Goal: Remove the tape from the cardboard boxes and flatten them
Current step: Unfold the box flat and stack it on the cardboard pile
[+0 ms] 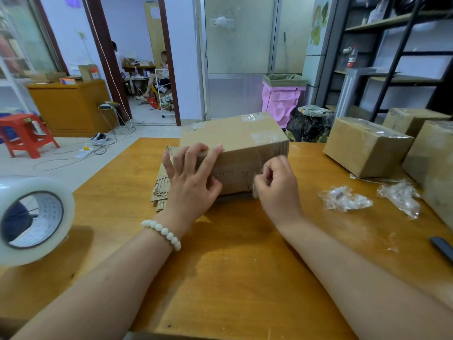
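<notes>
While your left hand (190, 177) is pressing flat-fingered on the box (232, 136) | your right hand (274, 179) is pinching its tape (260, 158) | peel low, slowly.

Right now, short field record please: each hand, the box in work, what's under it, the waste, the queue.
left hand: spread on the box, steadying it
right hand: pinches clear tape at the box's front face
under box: flattened cardboard
waste: two crumpled wads on the table, right side
queue: three more boxes, far right
other: tape roll, left edge
</notes>
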The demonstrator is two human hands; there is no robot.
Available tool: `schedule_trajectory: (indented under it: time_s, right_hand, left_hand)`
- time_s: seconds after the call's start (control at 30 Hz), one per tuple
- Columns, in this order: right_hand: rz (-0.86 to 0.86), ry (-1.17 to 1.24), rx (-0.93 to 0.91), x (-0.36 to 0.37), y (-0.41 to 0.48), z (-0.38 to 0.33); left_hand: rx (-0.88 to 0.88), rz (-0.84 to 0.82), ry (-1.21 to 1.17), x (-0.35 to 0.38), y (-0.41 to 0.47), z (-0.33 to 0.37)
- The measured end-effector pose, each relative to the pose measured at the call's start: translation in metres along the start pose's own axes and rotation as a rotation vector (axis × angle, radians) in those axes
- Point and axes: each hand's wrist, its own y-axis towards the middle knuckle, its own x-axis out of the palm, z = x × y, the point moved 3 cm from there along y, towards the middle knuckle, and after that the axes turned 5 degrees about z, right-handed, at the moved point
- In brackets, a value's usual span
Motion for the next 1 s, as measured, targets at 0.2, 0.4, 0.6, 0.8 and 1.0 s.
schedule_trajectory:
  time_s: [0.2, 0.4, 0.6, 0.8, 1.0]
  right_hand:
    - [-0.216, 0.001, 0.002, 0.001, 0.001, 0.006]
    - [-0.159, 0.051, 0.002, -0.001, 0.001, 0.008]
    - [-0.138, 0.159, 0.167, -0.003, 0.002, 0.012]
    - [-0.192, 0.052, 0.199, -0.001, 0.002, 0.015]
    - [-0.267, -0.088, 0.316, 0.000, 0.002, 0.022]
  left_hand:
    - [-0.001, -0.006, -0.005, 0.002, -0.001, -0.003]
    - [0.040, 0.029, -0.011, 0.004, 0.000, -0.001]
    - [0.072, 0.039, -0.013, 0.004, 0.000, 0.001]
    - [0.068, 0.034, -0.041, 0.004, -0.001, 0.002]
    - [0.065, 0.012, -0.101, 0.004, 0.000, 0.001]
